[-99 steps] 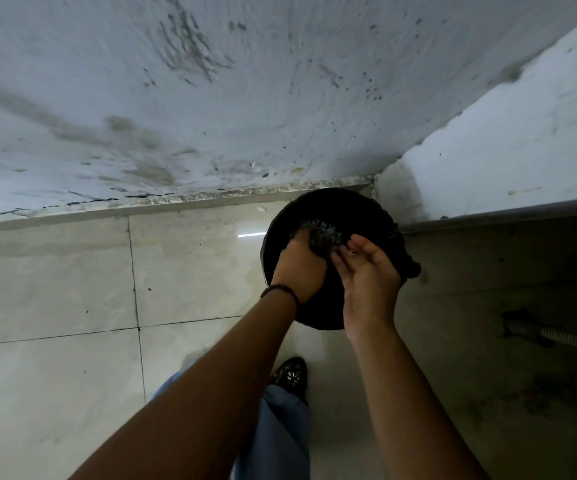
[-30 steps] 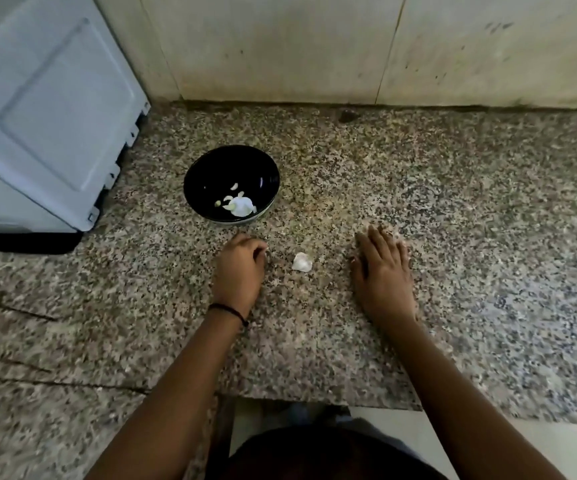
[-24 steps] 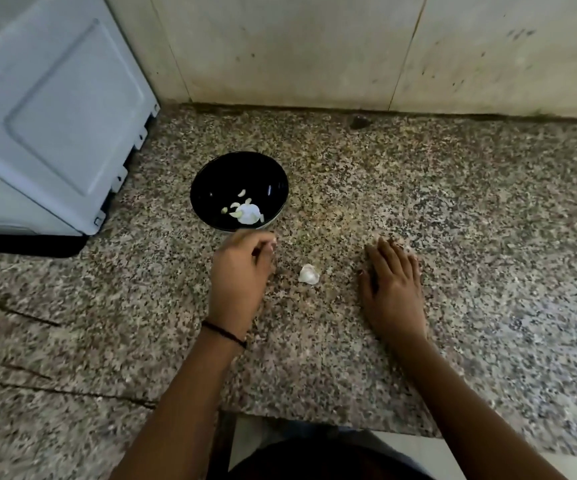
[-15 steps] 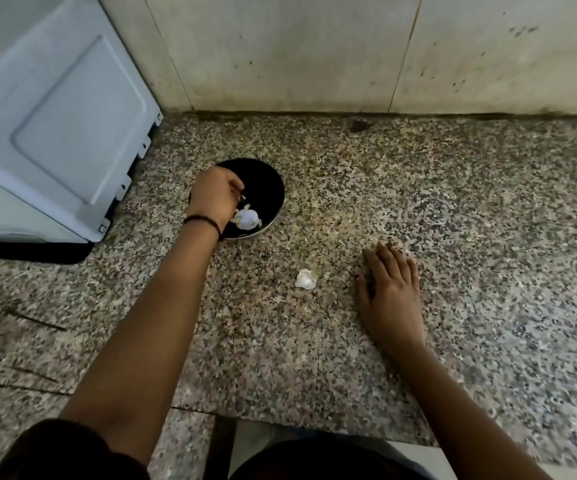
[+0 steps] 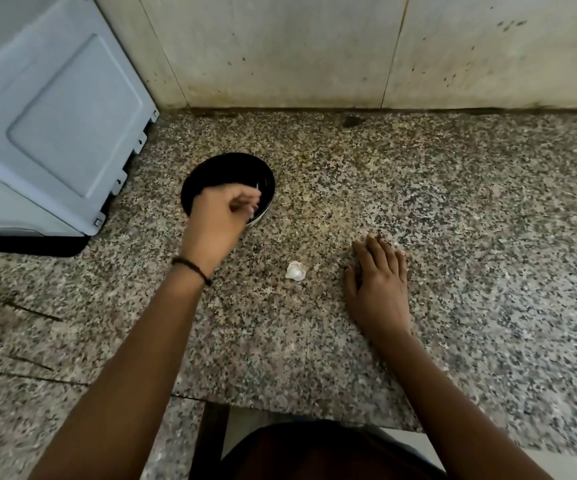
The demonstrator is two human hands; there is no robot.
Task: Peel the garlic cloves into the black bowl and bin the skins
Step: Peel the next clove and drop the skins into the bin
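granite counter [image 5: 453,202] runs to the wall. grey appliance [image 5: 55,109] at left, not in the way. black bowl [image 5: 228,168] beside it. left hand [image 5: 224,216] has drawn back from inside the bowl to its near rim, fingers curled, cannot tell if it grasps anything; contents hidden. right hand [image 5: 379,278] flat, released. one garlic clove [image 5: 295,270] lies between the hands, likely next to peel.

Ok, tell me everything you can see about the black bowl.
The black bowl is round, glossy and dark inside, with a small highlight and a pale outer edge showing at its near right. It stands upright on the speckled stone counter, just right of the grey appliance, not touching it. The left hand, fingers curled, covers its near half, so any contents are hidden; whether the hand touches it cannot be told.
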